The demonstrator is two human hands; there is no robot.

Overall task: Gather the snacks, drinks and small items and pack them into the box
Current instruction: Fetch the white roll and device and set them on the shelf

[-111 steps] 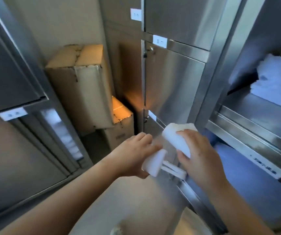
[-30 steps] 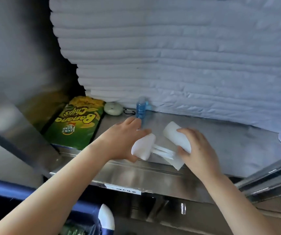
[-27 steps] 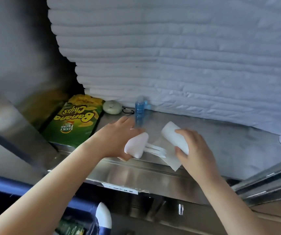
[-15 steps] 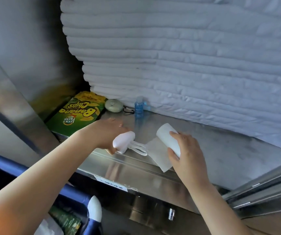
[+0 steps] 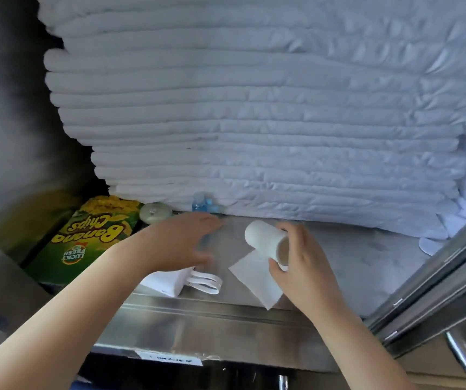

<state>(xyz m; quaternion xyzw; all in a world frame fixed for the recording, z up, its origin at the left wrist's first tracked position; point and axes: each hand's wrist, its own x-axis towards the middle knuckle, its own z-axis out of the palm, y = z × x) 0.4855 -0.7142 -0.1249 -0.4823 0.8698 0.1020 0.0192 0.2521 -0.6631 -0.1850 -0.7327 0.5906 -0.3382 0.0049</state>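
1. Gathering is the step in hand: the left grip [image 5: 181, 240] hangs flat over the shelf [image 5: 367, 263], fingers straight and holding nothing.
2. A white pouch [image 5: 167, 281] lies on the shelf just below that grip's palm, its loops pointing toward the right grip; whether pouch and palm touch I cannot tell.
3. Beyond its fingertips a blue bottle [image 5: 202, 204] and a green disc [image 5: 155, 212] sit against the linen stack [image 5: 254, 122]. A chips bag [image 5: 85, 240] lies to its left.
4. The right grip [image 5: 302, 263] is curled round a paper roll [image 5: 264, 240], whose loose sheet trails onto the shelf beneath it.
5. Next, I judge, the left grip should reach forward and pinch the bottle (small and upright, so easily toppled). Everything then goes to the box, which is out of view.
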